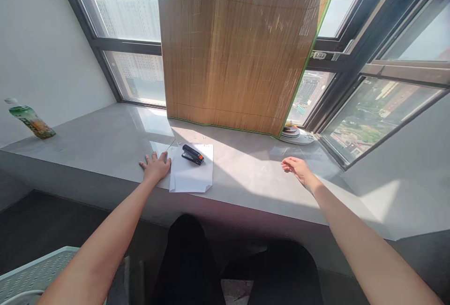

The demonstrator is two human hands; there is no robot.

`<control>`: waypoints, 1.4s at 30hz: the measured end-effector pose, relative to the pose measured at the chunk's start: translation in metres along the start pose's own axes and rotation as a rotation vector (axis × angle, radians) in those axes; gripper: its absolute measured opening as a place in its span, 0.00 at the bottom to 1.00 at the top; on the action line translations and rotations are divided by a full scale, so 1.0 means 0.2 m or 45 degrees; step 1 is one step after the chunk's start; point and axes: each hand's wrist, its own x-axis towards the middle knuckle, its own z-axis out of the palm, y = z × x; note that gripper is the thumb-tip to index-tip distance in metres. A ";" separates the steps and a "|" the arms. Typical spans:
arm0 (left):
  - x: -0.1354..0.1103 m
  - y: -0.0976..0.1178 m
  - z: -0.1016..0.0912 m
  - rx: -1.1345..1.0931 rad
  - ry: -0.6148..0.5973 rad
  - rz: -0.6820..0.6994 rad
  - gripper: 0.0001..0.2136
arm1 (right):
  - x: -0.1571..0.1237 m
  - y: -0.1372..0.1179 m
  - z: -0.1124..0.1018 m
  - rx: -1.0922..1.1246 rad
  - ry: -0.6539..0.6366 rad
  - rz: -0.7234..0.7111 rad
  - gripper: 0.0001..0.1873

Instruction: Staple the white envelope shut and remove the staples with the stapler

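Observation:
My left hand (pixel 156 166) lies with fingers spread on the pale window sill (pixel 242 173), at the left edge of a small stack of white paper (pixel 190 178). On that paper rests a black stapler (pixel 192 154) with an orange patch at one end. Well to the right, my right hand (pixel 297 169) is low over the sill, its fingers curled together. Whether anything is pinched in them cannot be made out. Close by is a faint, see-through sheet (pixel 279 152), like clear plastic.
A bamboo mat (pixel 239 51) with green edging hangs before the windows. At its lower right corner sits a stack of plates or round lids (pixel 297 136). A green-labelled bottle (pixel 31 119) stands far left. Below left is a pale green perforated basket (pixel 42 267).

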 end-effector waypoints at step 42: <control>-0.05 0.26 0.01 0.256 -0.238 0.464 0.41 | -0.21 0.17 -0.28 -0.279 0.330 -0.122 0.18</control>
